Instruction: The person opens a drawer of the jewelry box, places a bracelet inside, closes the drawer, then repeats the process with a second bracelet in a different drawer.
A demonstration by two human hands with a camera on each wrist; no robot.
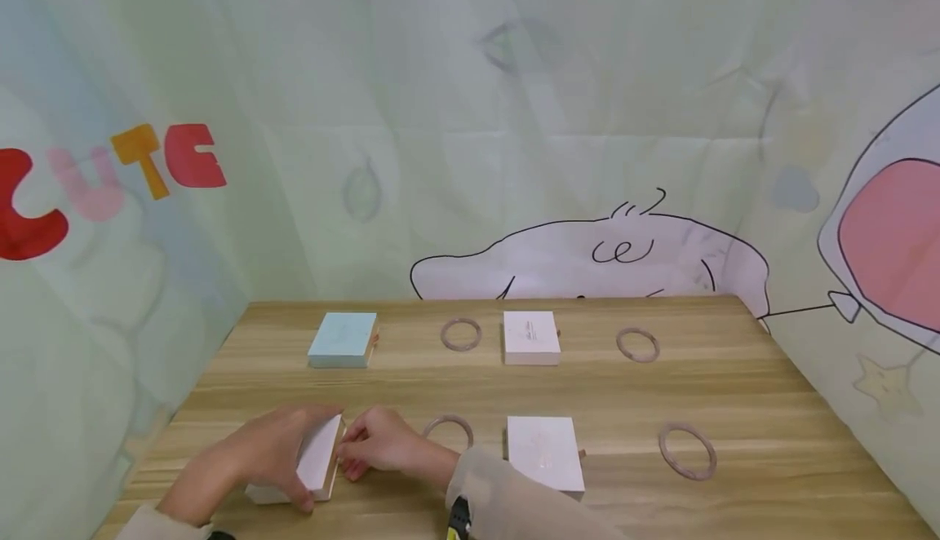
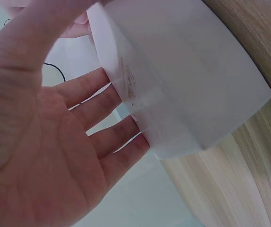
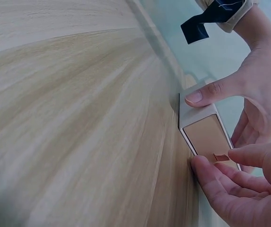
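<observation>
My left hand (image 1: pixel 268 446) grips a white drawer box (image 1: pixel 320 457) at the front left of the table. Its thumb lies on one side of the box and its fingers on the opposite side. In the left wrist view the fingertips press the printed face of the white box (image 2: pixel 192 66). At the right side of the box, my right hand (image 1: pixel 385 442) has its fingers curled in close. The right wrist view shows its fingertips pinching a small brown ribbon tab (image 3: pixel 221 157) on the tan drawer front (image 3: pixel 205 135). The drawer sits inside its sleeve.
A light blue box (image 1: pixel 343 336) stands behind the hands. Two more white boxes (image 1: pixel 530 333) stand farther right, one behind the other. Several bangles lie beside the boxes, including one (image 1: pixel 450 421) partly behind the right forearm. A printed curtain (image 1: pixel 441 157) hangs around the wooden table (image 1: pixel 609 397).
</observation>
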